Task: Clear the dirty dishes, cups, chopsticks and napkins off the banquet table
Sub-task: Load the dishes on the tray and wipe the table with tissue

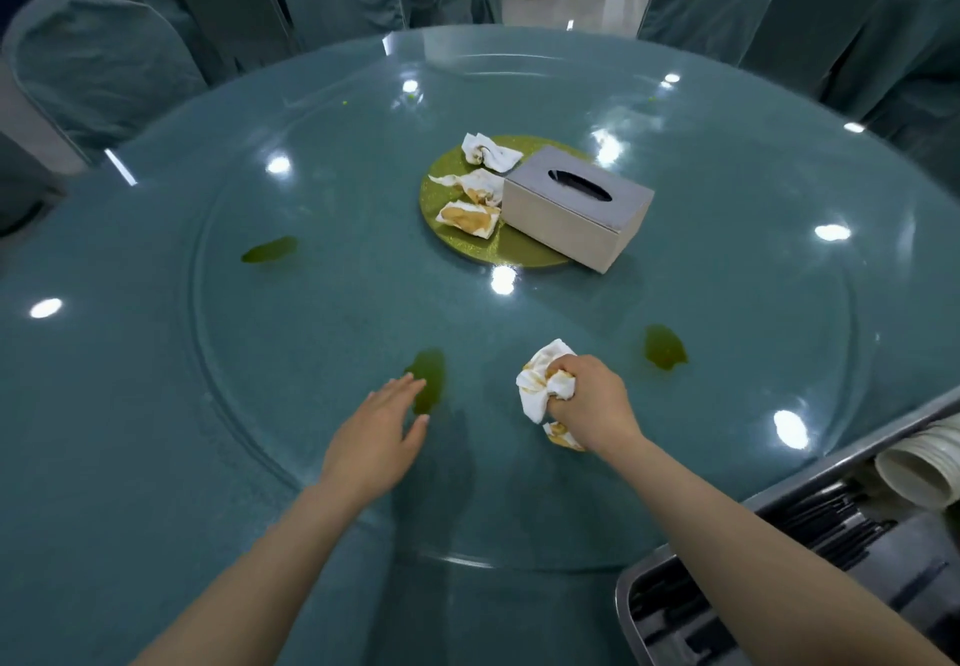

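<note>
My right hand point(589, 400) grips a crumpled, orange-stained white napkin point(540, 379) just above the glass turntable point(311, 457) of the round banquet table. My left hand point(382, 426) hovers flat with straight fingers beside a green smear point(428, 377), holding nothing. Three more stained napkins lie on the yellow-green centre disc point(519, 252): one at the back point(488, 148), one in the middle point(475, 185), one at the front point(470, 218).
A silver tissue box point(576, 208) stands on the disc beside the napkins. Green smears mark the glass at left point(270, 250) and right point(665, 348). A metal cart point(779, 499) at lower right holds black chopsticks point(826, 520) and stacked white bowls point(919, 468). Covered chairs point(93, 68) ring the table.
</note>
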`<control>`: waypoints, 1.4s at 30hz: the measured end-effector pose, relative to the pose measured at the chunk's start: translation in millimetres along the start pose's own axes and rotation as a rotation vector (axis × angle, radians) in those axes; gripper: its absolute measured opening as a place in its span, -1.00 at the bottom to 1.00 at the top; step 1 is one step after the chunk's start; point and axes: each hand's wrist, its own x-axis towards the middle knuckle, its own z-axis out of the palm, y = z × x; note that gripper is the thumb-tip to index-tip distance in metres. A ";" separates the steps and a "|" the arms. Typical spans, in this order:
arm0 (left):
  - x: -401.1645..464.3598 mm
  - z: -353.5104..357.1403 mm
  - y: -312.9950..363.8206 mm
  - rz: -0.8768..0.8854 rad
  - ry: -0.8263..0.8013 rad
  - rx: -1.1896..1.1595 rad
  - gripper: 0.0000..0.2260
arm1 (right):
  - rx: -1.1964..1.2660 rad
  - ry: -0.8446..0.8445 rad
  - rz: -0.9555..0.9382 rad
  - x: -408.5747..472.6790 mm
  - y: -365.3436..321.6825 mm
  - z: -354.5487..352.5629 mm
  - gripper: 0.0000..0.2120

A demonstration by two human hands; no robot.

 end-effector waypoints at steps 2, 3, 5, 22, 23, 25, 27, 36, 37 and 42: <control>13.6 -6.3 -6.9 -0.025 0.020 -0.012 -0.56 | 0.021 0.011 0.002 14.8 -3.9 -1.7 -0.76; 21.6 -9.6 -10.1 -0.036 0.029 -0.019 -0.56 | 0.024 0.019 -0.004 23.6 -6.9 -2.8 -0.75; 38.1 -16.0 -16.3 -0.052 0.050 -0.035 -0.55 | 0.023 0.039 -0.025 42.3 -14.0 -5.1 -0.76; 199.7 -44.1 -105.5 -0.176 0.184 0.017 -0.49 | 0.103 0.268 -0.148 242.0 -65.6 9.9 -0.65; 207.8 -44.9 -112.7 -0.194 0.188 0.018 -0.48 | 0.117 0.276 -0.161 255.4 -68.4 14.4 -0.64; 220.4 -46.7 -123.3 -0.211 0.189 0.018 -0.47 | 0.138 0.271 -0.191 277.2 -73.8 22.5 -0.58; 231.7 -47.9 -132.2 -0.209 0.200 0.022 -0.45 | 0.055 0.222 -0.184 296.2 -78.1 29.8 -0.45; 270.8 -54.1 -166.0 -0.219 0.220 0.129 -0.47 | -0.469 0.232 -0.173 321.7 -72.3 44.5 -0.60; 272.0 -53.8 -167.2 -0.227 0.220 0.124 -0.47 | -0.442 0.242 -0.195 320.1 -68.9 42.9 -0.61; 274.5 -55.2 -173.9 -0.219 0.235 0.149 -0.46 | -0.300 0.246 -0.291 313.0 -63.2 36.3 -0.56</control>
